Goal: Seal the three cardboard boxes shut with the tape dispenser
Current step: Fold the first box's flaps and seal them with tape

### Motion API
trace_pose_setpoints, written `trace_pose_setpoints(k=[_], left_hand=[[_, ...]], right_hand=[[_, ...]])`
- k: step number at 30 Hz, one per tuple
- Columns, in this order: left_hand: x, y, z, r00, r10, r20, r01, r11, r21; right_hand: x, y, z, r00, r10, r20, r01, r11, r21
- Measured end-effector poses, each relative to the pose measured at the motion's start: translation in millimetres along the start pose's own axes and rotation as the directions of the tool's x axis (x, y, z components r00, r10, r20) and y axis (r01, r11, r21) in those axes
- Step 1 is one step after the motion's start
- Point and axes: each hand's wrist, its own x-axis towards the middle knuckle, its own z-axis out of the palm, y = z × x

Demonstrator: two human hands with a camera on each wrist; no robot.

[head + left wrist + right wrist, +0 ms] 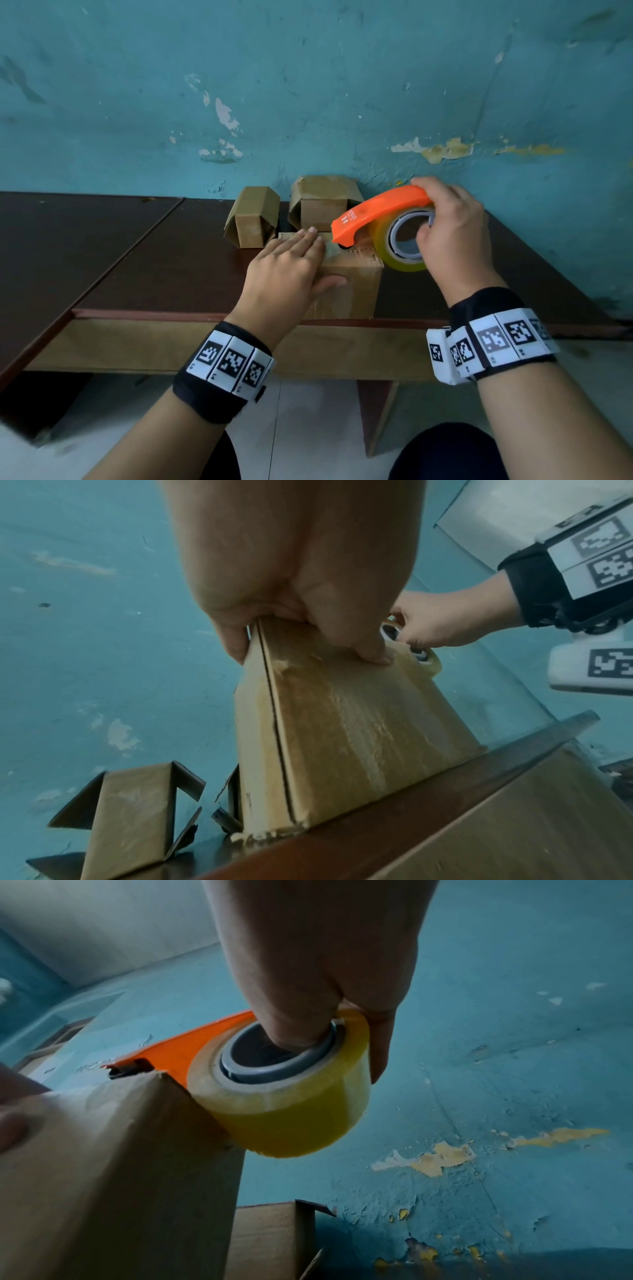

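Observation:
A closed cardboard box stands near the table's front edge. My left hand lies flat on its top, fingers straight, thumb against the near side. My right hand grips an orange tape dispenser, fingers over the handle and thumb inside the core of the yellowish tape roll. The dispenser's front end touches the box top just beside my left fingertips. Behind stand two more boxes with open flaps, one on the left and one on the right.
The dark brown table runs along a teal wall with peeling paint. The open boxes stand against that wall. The table's front edge is close under my wrists. White floor tiles show below.

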Motion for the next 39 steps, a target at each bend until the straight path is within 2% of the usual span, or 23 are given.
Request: trace_pose_setpoints(k=[6, 20, 39], left_hand=[[-2, 0, 1, 0.998, -0.005, -0.057, 0.003, 1.000, -0.028], [-2, -1, 3, 0.997, 0.001, -0.075, -0.005, 0.999, -0.050], [-2, -3, -2, 1.000, 0.013, -0.018, -0.013, 0.999, -0.030]], right_hand=[[-5, 7, 4, 0.999, 0.054, 0.011, -0.054, 0.999, 0.000], [-29, 14, 1, 0.990, 0.133, 0.036, -0.135, 0.989, 0.063], [-33, 13, 2, 0.985, 0.171, -0.030, -0.168, 0.981, 0.098]])
